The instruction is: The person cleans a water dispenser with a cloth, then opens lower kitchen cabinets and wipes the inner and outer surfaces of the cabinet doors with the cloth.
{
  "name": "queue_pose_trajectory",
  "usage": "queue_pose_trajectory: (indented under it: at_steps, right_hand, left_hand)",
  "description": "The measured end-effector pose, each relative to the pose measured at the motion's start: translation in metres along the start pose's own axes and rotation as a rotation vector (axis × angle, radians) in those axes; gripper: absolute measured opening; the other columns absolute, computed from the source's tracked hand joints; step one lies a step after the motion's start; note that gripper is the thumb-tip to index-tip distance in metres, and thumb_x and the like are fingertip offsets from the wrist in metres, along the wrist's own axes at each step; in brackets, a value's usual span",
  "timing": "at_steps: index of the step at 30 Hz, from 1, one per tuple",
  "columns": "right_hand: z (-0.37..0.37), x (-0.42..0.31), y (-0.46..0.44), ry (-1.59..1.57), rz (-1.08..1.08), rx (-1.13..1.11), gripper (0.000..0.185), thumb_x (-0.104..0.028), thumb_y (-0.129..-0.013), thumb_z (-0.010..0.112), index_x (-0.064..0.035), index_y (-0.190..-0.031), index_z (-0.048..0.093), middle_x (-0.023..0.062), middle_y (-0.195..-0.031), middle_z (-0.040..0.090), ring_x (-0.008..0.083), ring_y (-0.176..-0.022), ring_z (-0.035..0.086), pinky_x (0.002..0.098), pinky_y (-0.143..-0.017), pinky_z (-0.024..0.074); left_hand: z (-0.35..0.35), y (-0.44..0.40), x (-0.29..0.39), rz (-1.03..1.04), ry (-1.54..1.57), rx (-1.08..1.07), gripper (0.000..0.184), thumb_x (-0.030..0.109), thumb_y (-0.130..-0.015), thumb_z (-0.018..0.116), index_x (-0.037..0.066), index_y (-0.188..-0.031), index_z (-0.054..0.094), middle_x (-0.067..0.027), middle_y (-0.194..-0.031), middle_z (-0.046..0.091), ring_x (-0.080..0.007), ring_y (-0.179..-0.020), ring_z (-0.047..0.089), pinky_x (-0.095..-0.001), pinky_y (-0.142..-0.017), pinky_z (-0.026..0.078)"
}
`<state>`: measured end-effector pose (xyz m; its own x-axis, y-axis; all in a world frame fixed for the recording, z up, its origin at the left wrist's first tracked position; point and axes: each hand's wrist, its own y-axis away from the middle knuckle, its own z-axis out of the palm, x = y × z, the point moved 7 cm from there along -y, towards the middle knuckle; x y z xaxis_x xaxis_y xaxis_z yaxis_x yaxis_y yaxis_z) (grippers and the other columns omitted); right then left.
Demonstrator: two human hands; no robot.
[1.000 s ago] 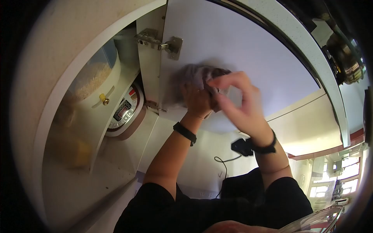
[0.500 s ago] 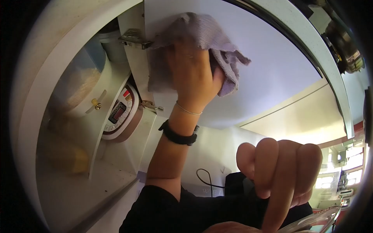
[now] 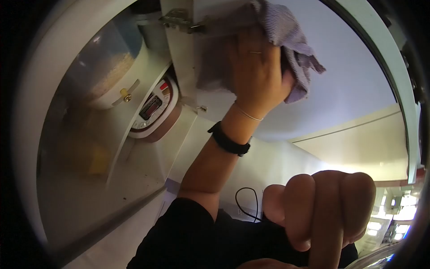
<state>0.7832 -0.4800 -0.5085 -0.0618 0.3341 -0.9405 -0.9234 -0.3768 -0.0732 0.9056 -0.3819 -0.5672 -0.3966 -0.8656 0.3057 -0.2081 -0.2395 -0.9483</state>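
Note:
My left hand (image 3: 259, 76), wearing a ring, a thin bracelet and a black wristwatch (image 3: 229, 140), presses a greyish-purple ribbed cloth (image 3: 289, 27) against the inner face of an open white cabinet door (image 3: 354, 67). The cloth bunches over the fingertips and hides them; the thumb shows at its right edge. Close to the camera at lower right is my right hand (image 3: 329, 206), its fingers curled tightly inward. Whatever it may hold is hidden from this angle. A metal hinge (image 3: 178, 20) joins the door to the cabinet, left of the cloth.
Inside the cabinet at left are a clear-and-white container (image 3: 117, 74) with pale grain-like contents, a rice cooker (image 3: 154, 110) with a button panel, and a blurred yellow object (image 3: 96, 159). A lower hinge (image 3: 201, 108) juts out. A black cable (image 3: 246, 201) loops below.
The camera view has shifted, so the cabinet appears higher and further right. My left hand and the cloth have moved slightly away from the hinge. My right hand stays curled.

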Motion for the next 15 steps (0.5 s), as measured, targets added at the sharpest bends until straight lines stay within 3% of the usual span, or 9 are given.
queue_pose_trajectory:
  at_steps: [3,4,6,8,10,13,15]
  right_hand:
    - [0.008,0.006,-0.006,-0.203,-0.109,-0.231,0.026,-0.001,-0.088,0.037,-0.0112,-0.065,0.030,-0.0014,-0.049,0.032,0.0124,-0.045,0.026,0.0234,-0.049,0.0259]
    - [0.008,0.010,-0.009,-0.274,-0.148,-0.302,0.026,-0.002,-0.089,0.036,-0.0110,-0.065,0.030,-0.0016,-0.048,0.028,0.0122,-0.043,0.024,0.0230,-0.048,0.0247]
    - [0.002,0.019,-0.019,-0.360,-0.176,-0.373,0.027,-0.003,-0.089,0.034,-0.0107,-0.064,0.030,-0.0017,-0.048,0.024,0.0120,-0.042,0.022,0.0226,-0.046,0.0236]
    - [-0.010,0.030,-0.048,-0.363,-0.145,-0.465,0.012,-0.008,-0.081,0.043,-0.0121,-0.078,0.032,-0.0007,-0.061,0.033,0.0127,-0.059,0.029,0.0254,-0.059,0.0253]
    - [-0.028,0.046,-0.081,-0.236,-0.238,-0.471,0.015,-0.007,-0.076,0.047,-0.0115,-0.084,0.034,0.0025,-0.067,0.039,0.0139,-0.066,0.034,0.0271,-0.063,0.0275]
    - [-0.079,0.095,-0.097,0.108,-0.122,-0.205,0.013,0.004,-0.078,0.042,-0.0044,-0.087,0.039,0.0128,-0.078,0.054,0.0136,-0.071,0.047,0.0230,-0.064,0.0402]
    - [-0.087,0.112,-0.110,0.260,-0.131,-0.102,0.016,0.004,-0.081,0.041,-0.0019,-0.096,0.041,0.0133,-0.087,0.055,0.0132,-0.075,0.050,0.0230,-0.065,0.0423]
  left_hand:
    - [0.004,0.006,0.001,-0.044,0.016,-0.042,0.057,0.014,-0.056,0.064,-0.003,-0.106,0.044,-0.0305,-0.106,0.045,-0.0496,-0.109,0.035,-0.0602,-0.098,0.018]
    - [0.005,0.009,0.003,-0.023,-0.043,-0.052,0.057,0.019,-0.057,0.065,0.002,-0.107,0.045,-0.0195,-0.113,0.044,-0.0377,-0.098,0.042,-0.0553,-0.083,0.031]
    - [0.004,0.013,0.005,-0.018,0.004,-0.032,0.054,0.020,-0.057,0.066,0.003,-0.105,0.046,-0.0180,-0.112,0.045,-0.0368,-0.098,0.042,-0.0549,-0.081,0.031]
    - [-0.004,0.013,0.006,-0.023,0.044,0.038,0.043,0.019,-0.059,0.065,0.006,-0.096,0.049,-0.0112,-0.105,0.047,-0.0323,-0.092,0.044,-0.0512,-0.077,0.034]
    - [-0.005,0.016,0.000,-0.032,0.066,0.036,0.037,0.018,-0.059,0.064,0.007,-0.092,0.050,-0.0092,-0.100,0.048,-0.0305,-0.089,0.045,-0.0495,-0.075,0.035]
    - [-0.021,0.015,-0.008,-0.050,0.040,0.093,0.023,0.014,-0.060,0.061,0.009,-0.080,0.052,-0.0051,-0.086,0.051,-0.0261,-0.078,0.049,-0.0425,-0.066,0.039]
    - [-0.008,0.014,-0.028,-0.177,-0.031,-0.148,0.019,0.010,-0.062,0.060,0.008,-0.077,0.050,-0.0064,-0.080,0.053,-0.0270,-0.071,0.051,-0.0397,-0.059,0.041]
